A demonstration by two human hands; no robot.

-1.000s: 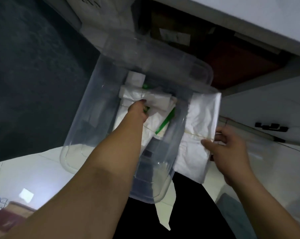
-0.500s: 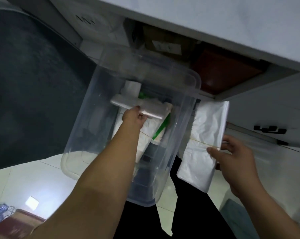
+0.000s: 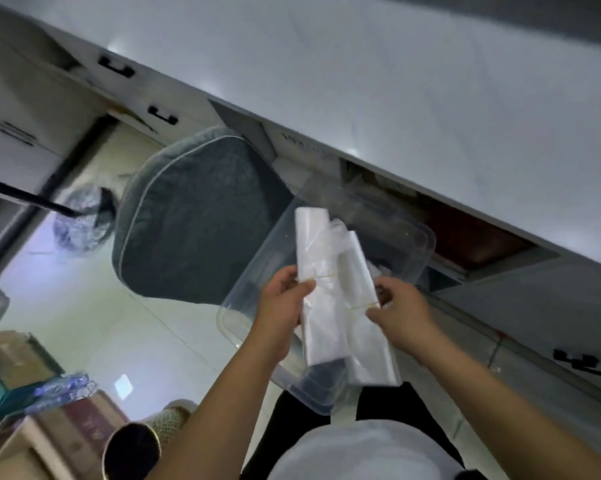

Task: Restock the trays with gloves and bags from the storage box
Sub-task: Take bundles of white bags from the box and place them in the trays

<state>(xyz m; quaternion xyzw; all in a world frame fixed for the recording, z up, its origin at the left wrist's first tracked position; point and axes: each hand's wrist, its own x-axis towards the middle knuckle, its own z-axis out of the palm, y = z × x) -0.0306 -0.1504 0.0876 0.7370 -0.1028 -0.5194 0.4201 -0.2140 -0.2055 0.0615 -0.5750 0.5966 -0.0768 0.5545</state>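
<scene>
A long pale counter (image 3: 413, 74) runs across the room, with a grey cushioned chair (image 3: 195, 223) pushed up near it. In front of the person sits a clear plastic box (image 3: 410, 244), open at the top. Above it they hold two bundles of white bags, side by side and touching. The left hand (image 3: 285, 299) is closed on the left bundle (image 3: 313, 244), thumb over its front. The right hand (image 3: 396, 306) pinches the right bundle (image 3: 358, 289) (right where a thin elastic band crosses it).
</scene>
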